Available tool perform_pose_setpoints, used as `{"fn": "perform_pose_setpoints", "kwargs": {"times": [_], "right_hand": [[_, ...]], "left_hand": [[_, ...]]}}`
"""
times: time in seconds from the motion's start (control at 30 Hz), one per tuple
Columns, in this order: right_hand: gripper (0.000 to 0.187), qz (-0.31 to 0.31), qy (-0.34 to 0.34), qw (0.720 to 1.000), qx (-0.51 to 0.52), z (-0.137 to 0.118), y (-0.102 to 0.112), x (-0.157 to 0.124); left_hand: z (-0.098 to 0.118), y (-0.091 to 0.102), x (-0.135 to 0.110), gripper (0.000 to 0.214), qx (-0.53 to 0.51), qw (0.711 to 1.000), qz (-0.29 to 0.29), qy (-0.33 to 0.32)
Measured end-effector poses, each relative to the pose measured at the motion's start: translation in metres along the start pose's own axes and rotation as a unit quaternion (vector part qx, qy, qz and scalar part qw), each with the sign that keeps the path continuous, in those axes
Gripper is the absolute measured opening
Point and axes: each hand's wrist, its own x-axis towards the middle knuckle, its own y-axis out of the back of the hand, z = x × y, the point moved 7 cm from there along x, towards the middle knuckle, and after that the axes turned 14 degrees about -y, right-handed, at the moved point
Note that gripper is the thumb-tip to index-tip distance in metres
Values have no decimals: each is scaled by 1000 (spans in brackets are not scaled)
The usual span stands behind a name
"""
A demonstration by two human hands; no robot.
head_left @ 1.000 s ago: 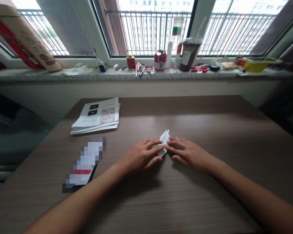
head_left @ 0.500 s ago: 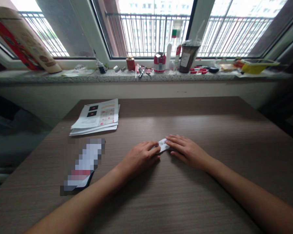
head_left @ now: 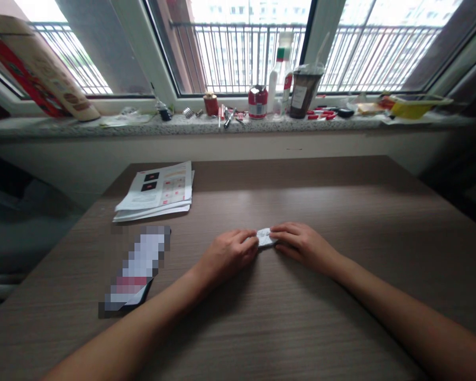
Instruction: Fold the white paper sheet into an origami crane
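A small, flat piece of folded white paper [head_left: 266,237] with faint grey marks lies at the middle of the brown table [head_left: 230,328]. My left hand [head_left: 230,253] grips its left end, the fingers curled and pressed together. At the right end, my right hand [head_left: 301,242] has its fingers closed over the paper, with the thumb low at the near edge. Only the middle of the paper shows between the hands; both ends are hidden under my fingers.
A phone [head_left: 137,270] with a blurred screen lies beside my left forearm. Printed sheets [head_left: 156,190] are stacked at the back left. Along the windowsill [head_left: 122,129] stand a red can [head_left: 257,103], a lidded cup [head_left: 303,92], red-handled tools [head_left: 321,114] and a yellow container [head_left: 411,110].
The paper has turned to lie more level and shows slightly wider between the hands. My fingers have drawn in closer around its ends.
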Motion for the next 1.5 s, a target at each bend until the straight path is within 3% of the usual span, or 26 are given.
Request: {"fn": "perform_pose_setpoints", "kwargs": {"times": [0.13,0.4,0.5,0.67,0.8,0.93,1.1,1.23,1.5], "right_hand": [[23,17,-7,999,38,2,4,1],[23,61,-31,996,53,1,14,1],[24,73,-35,994,66,-2,21,1],[19,86,-71,986,126,-2,25,3],[25,122,-101,974,163,4,29,4],[27,168,-92,974,125,6,35,3],[31,77,-34,994,67,-6,17,2],[33,6,11,999,29,-17,-1,1],[35,-16,22,1000,-6,-18,-4,1]], "left_hand": [[-3,2,0,16,-16,999,37,-1],[-3,1,-1,17,-39,999,18,14],[-1,6,0,16,-48,998,40,16],[-6,15,3,13,-132,980,116,97],[-14,16,2,14,-215,955,134,155],[-25,14,-2,8,-208,947,119,215],[-28,7,-4,8,-123,964,56,229],[-26,6,-3,8,-74,973,42,215],[-25,5,-2,13,-53,981,50,178]]}}
